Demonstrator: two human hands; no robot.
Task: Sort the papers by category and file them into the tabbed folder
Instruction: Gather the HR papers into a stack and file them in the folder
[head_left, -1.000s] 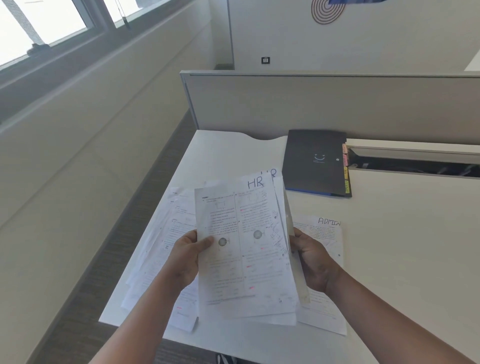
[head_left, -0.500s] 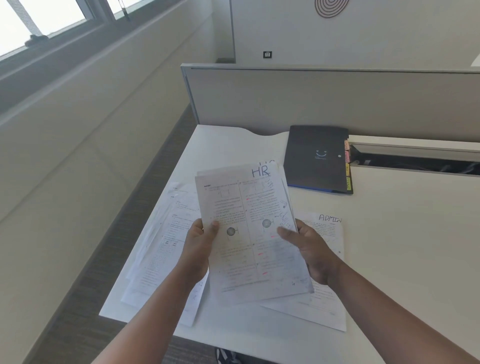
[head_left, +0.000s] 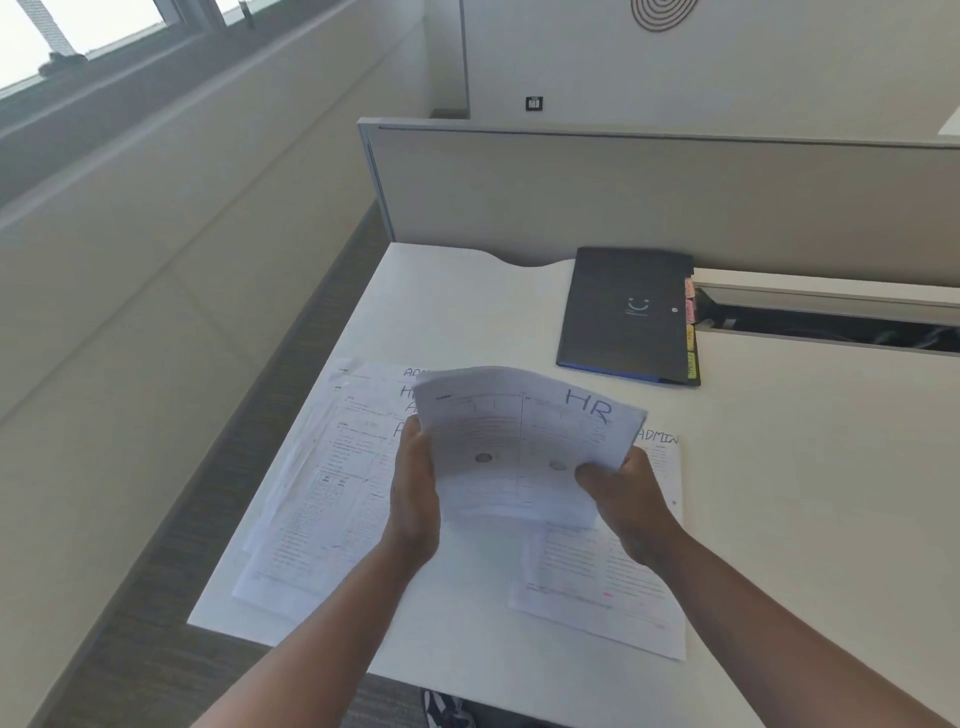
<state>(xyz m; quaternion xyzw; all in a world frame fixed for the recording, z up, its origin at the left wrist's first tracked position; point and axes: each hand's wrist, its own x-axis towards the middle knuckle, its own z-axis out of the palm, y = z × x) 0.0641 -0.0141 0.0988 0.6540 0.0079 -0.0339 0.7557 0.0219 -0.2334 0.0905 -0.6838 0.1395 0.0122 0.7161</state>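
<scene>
White printed sheets marked "HR" (head_left: 524, 447) bow upward above the pale desk (head_left: 810, 467), the left hand (head_left: 413, 493) curled round their left edge and the right hand (head_left: 626, 493) pinching their right edge. Loose white papers (head_left: 322, 488) lie beneath at left, a sheet marked "ADMIN" (head_left: 613, 577) at right. Farther back, a closed black tabbed folder (head_left: 626, 317) lies flat.
</scene>
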